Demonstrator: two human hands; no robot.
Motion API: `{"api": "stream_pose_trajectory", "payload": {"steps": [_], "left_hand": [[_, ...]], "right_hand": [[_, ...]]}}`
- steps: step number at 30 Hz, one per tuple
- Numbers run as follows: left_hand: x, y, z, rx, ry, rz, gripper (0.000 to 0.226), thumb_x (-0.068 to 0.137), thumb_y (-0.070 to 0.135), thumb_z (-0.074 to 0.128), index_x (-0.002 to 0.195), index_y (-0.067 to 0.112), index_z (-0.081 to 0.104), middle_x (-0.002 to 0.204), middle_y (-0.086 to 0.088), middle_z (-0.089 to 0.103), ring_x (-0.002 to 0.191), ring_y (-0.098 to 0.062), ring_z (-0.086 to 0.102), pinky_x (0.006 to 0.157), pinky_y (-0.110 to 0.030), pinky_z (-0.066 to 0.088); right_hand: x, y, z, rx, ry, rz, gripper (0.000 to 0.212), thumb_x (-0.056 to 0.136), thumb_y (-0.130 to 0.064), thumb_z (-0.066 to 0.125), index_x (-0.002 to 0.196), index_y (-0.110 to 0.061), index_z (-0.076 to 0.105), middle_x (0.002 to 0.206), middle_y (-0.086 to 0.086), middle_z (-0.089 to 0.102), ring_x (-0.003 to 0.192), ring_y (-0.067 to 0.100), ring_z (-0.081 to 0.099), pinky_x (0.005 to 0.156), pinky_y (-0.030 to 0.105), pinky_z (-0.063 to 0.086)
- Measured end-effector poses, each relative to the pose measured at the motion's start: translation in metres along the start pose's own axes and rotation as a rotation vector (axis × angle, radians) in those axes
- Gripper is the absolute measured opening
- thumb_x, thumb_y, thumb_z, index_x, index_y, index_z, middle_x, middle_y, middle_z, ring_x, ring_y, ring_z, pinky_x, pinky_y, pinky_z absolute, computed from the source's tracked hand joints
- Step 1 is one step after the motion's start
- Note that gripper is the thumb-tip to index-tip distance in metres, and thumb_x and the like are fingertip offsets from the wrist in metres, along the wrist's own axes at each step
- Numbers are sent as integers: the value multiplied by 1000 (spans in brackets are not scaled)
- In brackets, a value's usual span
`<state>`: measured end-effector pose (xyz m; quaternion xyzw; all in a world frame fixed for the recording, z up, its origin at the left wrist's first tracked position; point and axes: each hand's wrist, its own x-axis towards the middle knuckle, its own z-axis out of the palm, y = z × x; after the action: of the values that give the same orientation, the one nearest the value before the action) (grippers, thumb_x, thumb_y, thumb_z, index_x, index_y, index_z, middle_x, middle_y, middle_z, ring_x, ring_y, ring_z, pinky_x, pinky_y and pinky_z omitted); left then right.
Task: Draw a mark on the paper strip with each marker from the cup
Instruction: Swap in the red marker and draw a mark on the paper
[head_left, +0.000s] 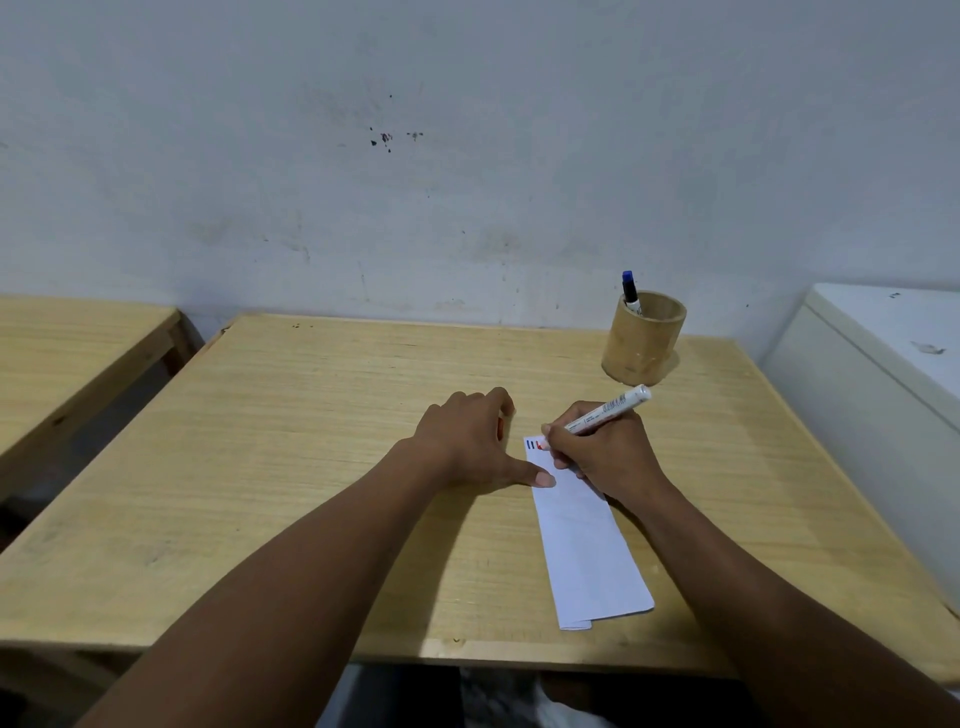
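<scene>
Paper strip (587, 545) lies on the table (311, 467) in front of the cup (643, 338) — left hand (467, 441), curled round a red cap, thumb pinning it, right hand (602, 452) gripping the marker (608, 408) tip-down at its far end.

Tip of white-barrelled marker (605, 409) hidden behind right hand (605, 454), mid frame. Orange object (500, 428) under left hand (470, 441) mostly covered, unidentifiable. Blue-capped marker (630, 291) lower half hidden inside tan cylindrical wooden cup (641, 338).

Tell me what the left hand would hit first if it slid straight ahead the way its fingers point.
Probably nothing: left hand points toward the wall, over bare wooden table.
</scene>
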<state>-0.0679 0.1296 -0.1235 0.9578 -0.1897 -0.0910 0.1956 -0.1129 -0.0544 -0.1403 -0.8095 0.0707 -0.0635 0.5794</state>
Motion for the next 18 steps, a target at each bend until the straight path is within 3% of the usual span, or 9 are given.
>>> {"api": "stream_pose_trajectory", "payload": {"steps": [3,6,9,11,13,16,18], "left_hand": [[-3,1,-1,-13,-3,-16,101,46,87,75,125,30,49,93,15,63,95,-13,60,86,-40,54],[-3,1,-8,-152,-37,-40,91,54,87,71,122,30,52,94,15,65,94,-11,63,88,-38,54],[-1,-6,-19,-295,-85,-41,59,75,67,74,114,24,63,92,14,65,93,-11,64,83,-30,50],[2,-13,-21,-285,-41,-19,31,82,46,76,99,21,71,87,9,72,88,-13,67,73,-26,49],[5,-17,-20,-306,36,-14,17,87,33,73,90,17,75,84,6,75,83,-13,69,69,-24,49],[13,-10,-30,-685,141,-12,21,91,24,75,85,4,74,74,5,72,67,-12,65,65,-24,49],[19,5,-46,-1020,174,-30,23,92,25,75,91,1,73,76,1,72,68,-15,68,66,-24,48]], "right_hand": [[1,-5,-4,82,34,32,16,88,-14,75,81,1,74,64,11,73,53,18,67,47,27,49],[5,-12,-12,341,129,136,15,88,-11,71,83,3,74,65,14,67,51,21,56,44,28,42],[8,-21,-20,537,207,245,21,89,-20,74,87,0,72,66,11,66,47,14,52,41,24,35],[11,-33,-28,596,241,244,25,90,-25,75,86,-1,69,63,8,65,43,10,51,38,21,33],[15,-49,-40,629,237,214,25,89,-27,77,83,-4,67,60,6,63,40,8,51,36,20,33],[21,-74,-58,671,160,171,23,89,-26,76,82,-9,64,61,6,61,43,10,53,39,20,37],[25,-88,-65,718,84,169,20,92,-26,69,83,-9,63,64,7,63,47,13,58,44,22,42]]}}
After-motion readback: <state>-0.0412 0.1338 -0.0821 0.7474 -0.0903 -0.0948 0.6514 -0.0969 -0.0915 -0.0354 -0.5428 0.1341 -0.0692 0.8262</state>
